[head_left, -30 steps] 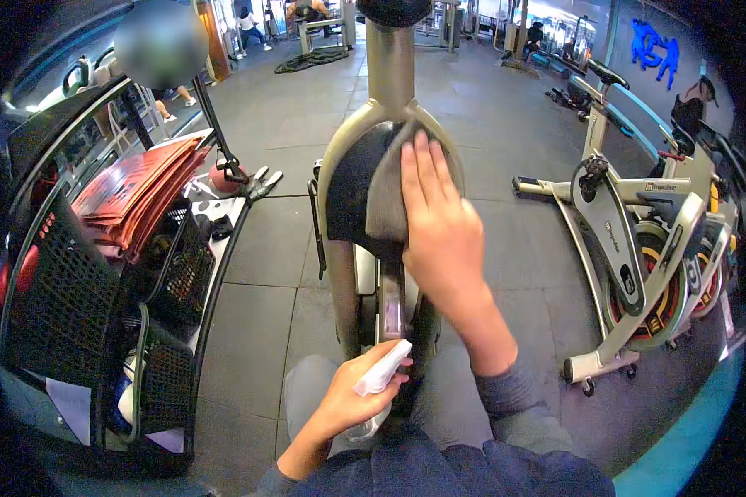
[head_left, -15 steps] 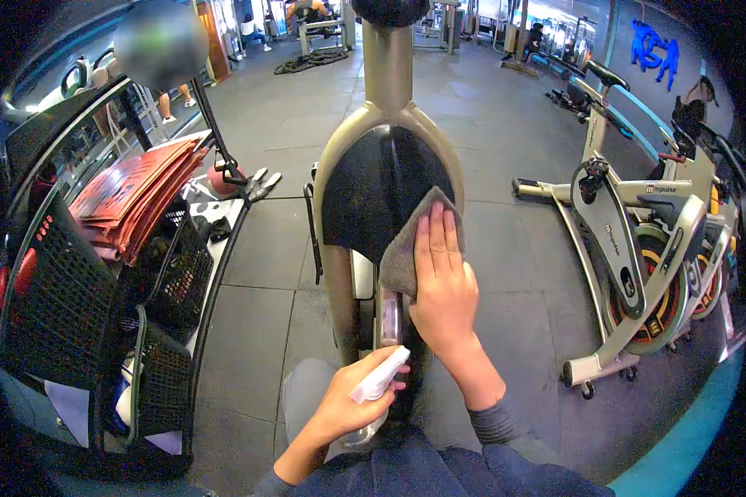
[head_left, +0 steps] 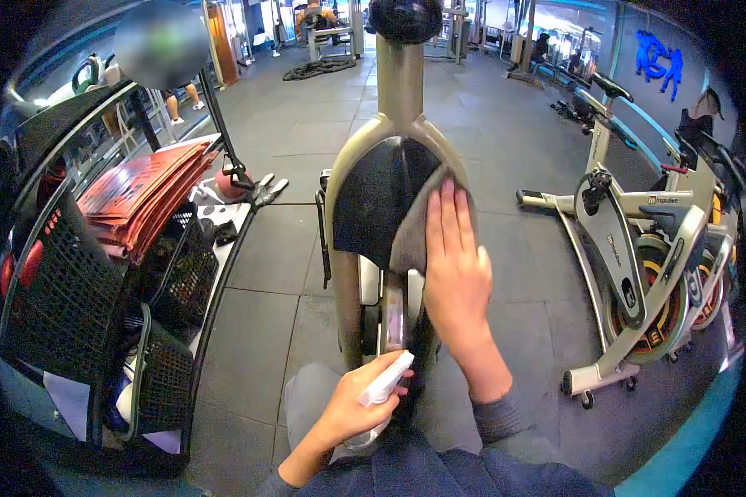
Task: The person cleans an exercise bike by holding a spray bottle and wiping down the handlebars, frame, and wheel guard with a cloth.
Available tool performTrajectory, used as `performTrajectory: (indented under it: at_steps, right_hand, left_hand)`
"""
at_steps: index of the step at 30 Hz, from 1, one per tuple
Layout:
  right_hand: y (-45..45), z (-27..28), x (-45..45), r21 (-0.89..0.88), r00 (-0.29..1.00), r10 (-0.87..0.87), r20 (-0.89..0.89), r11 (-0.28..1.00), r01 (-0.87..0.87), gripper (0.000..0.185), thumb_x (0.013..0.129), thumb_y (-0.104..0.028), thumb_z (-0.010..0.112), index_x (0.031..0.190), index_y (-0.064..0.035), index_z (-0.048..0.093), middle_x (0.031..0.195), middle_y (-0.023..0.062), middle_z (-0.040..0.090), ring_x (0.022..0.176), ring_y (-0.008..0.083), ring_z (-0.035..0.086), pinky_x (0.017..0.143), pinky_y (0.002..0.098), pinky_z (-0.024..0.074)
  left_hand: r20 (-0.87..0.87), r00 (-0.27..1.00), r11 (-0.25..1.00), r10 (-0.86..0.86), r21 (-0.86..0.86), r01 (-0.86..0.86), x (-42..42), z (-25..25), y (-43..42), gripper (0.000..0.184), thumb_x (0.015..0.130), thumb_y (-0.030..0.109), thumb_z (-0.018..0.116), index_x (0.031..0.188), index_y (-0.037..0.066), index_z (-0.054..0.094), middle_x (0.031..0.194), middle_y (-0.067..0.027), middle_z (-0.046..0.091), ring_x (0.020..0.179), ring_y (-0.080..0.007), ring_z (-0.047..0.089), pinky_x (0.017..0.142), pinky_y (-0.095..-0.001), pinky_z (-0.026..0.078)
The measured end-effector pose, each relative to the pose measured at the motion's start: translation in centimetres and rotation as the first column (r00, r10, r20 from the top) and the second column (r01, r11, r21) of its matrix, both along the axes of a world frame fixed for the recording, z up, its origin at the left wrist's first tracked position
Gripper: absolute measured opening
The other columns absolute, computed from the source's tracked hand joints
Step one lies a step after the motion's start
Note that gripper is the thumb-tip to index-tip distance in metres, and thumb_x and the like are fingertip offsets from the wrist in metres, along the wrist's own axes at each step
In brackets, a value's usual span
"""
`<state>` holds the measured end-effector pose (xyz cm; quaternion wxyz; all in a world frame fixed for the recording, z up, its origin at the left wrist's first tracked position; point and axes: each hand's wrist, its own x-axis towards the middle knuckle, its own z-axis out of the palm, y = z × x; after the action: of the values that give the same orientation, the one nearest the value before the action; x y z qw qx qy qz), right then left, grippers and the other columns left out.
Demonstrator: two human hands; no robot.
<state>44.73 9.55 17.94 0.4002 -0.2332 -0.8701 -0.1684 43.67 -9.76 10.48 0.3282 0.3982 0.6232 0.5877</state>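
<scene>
A grey, soft-looking cloth [head_left: 413, 238] with a slanting edge lies against the right side of a black panel [head_left: 377, 195] on a pale metal frame [head_left: 400, 87]; the right hand [head_left: 458, 286] presses it, fingers straight and close together. The left hand's [head_left: 352, 406] fingers curl around a white-headed spray bottle [head_left: 386, 381], its contents hidden. Black mesh baskets [head_left: 166, 377] stand near stacked orange-red sheets [head_left: 145, 195]; their contents are mostly too dark to tell
</scene>
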Motion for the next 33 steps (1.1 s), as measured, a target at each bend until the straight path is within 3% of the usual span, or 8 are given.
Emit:
performTrajectory:
  at_steps: [5, 10, 13, 20, 22, 26, 28, 33]
  right_hand:
    - [-0.6, -4.4, 2.0, -0.089, 0.993, 0.095, 0.071, 0.992, -0.089, 0.074, 0.075, 0.005, 0.049, 0.146, 0.0008, 0.032, 0.156, 0.0158, 0.026, 0.143, 0.0278, 0.03, 0.071, 0.0328, 0.0457]
    - [0.1, -1.3, 0.5, -0.138, 0.978, 0.202, -0.048, 0.969, -0.207, 0.082, 0.069, 0.009, 0.052, 0.147, 0.001, 0.029, 0.156, 0.0158, 0.026, 0.143, 0.0295, 0.028, 0.074, 0.0341, 0.0471]
    - [1.0, 2.4, -1.4, -0.01, 0.995, 0.094, -0.036, 0.995, -0.095, 0.058, 0.086, -0.005, 0.046, 0.143, -0.0042, 0.04, 0.155, 0.01, 0.03, 0.141, 0.0238, 0.033, 0.07, 0.0322, 0.0489]
    - [3.0, 4.8, -3.0, 0.047, 0.985, 0.155, -0.073, 0.987, -0.152, 0.058, 0.086, -0.006, 0.047, 0.144, -0.0074, 0.04, 0.156, 0.0067, 0.029, 0.14, 0.0215, 0.035, 0.067, 0.0305, 0.0491]
    - [2.2, 3.4, -2.2, 0.108, 0.998, 0.039, -0.044, 0.994, -0.034, 0.059, 0.085, -0.006, 0.047, 0.144, -0.0074, 0.04, 0.156, 0.0069, 0.029, 0.141, 0.0212, 0.034, 0.068, 0.0304, 0.0487]
    - [-0.2, -1.1, 0.8, 0.036, 0.999, -0.025, 0.025, 0.999, 0.024, 0.06, 0.085, -0.005, 0.047, 0.144, -0.007, 0.04, 0.156, 0.0073, 0.029, 0.141, 0.0219, 0.033, 0.067, 0.0302, 0.0475]
    - [-1.1, -3.2, 2.1, -0.11, 0.994, 0.035, 0.105, 0.994, -0.023, 0.06, 0.084, -0.004, 0.047, 0.144, -0.006, 0.04, 0.156, 0.0082, 0.029, 0.142, 0.0237, 0.031, 0.067, 0.0312, 0.0463]
    - [-0.6, -4.2, 2.3, -0.125, 0.988, 0.128, 0.081, 0.985, -0.118, 0.061, 0.084, -0.003, 0.046, 0.144, -0.0046, 0.038, 0.156, 0.0089, 0.027, 0.143, 0.0259, 0.029, 0.069, 0.0337, 0.0455]
  left_hand:
    - [0.001, 1.0, 1.0, -0.012, 0.004, 0.012, -0.2, -0.2, 0.0, 0.056, 0.079, -0.005, 0.057, 0.133, -0.001, 0.047, 0.11, -0.0124, 0.066, 0.087, -0.0162, 0.068, 0.078, -0.0277, 0.054]
    - [-0.073, 0.997, 0.999, -0.006, -0.035, 0.003, -0.2, -0.1, 0.1, 0.055, 0.079, -0.002, 0.057, 0.133, 0.0, 0.048, 0.11, -0.0112, 0.066, 0.086, -0.015, 0.068, 0.077, -0.027, 0.054]
    - [-0.156, 0.988, 1.0, 0.008, 0.014, -0.005, -0.2, -0.4, 0.1, 0.054, 0.08, -0.002, 0.057, 0.133, 0.0, 0.048, 0.109, -0.0109, 0.067, 0.085, -0.0146, 0.067, 0.076, -0.0268, 0.054]
    - [-0.128, 0.992, 1.0, 0.0, 0.028, 0.004, -0.1, -0.5, 0.1, 0.053, 0.081, -0.001, 0.059, 0.133, 0.0, 0.048, 0.108, -0.0107, 0.067, 0.082, -0.0135, 0.066, 0.076, -0.0269, 0.053]
    - [-0.164, 0.986, 0.999, 0.019, 0.03, -0.014, -0.1, -0.6, 0.1, 0.053, 0.081, 0.0, 0.061, 0.132, 0.0, 0.049, 0.108, -0.0104, 0.067, 0.083, -0.0128, 0.065, 0.076, -0.0266, 0.053]
    - [-0.168, 0.985, 0.999, 0.027, 0.043, -0.02, 0.0, -0.9, 0.2, 0.052, 0.08, -0.001, 0.061, 0.132, 0.0, 0.05, 0.108, -0.0101, 0.067, 0.084, -0.0126, 0.065, 0.076, -0.0261, 0.053]
    - [-0.188, 0.982, 0.999, 0.023, 0.039, -0.016, -0.1, -0.9, 0.2, 0.053, 0.08, -0.002, 0.061, 0.132, 0.0, 0.049, 0.108, -0.0099, 0.067, 0.084, -0.0123, 0.065, 0.076, -0.0258, 0.053]
    - [-0.206, 0.978, 0.998, 0.013, 0.069, 0.001, -0.3, -0.9, 0.1, 0.055, 0.08, -0.002, 0.061, 0.133, 0.0, 0.049, 0.108, -0.0093, 0.067, 0.084, -0.0116, 0.064, 0.076, -0.0253, 0.053]
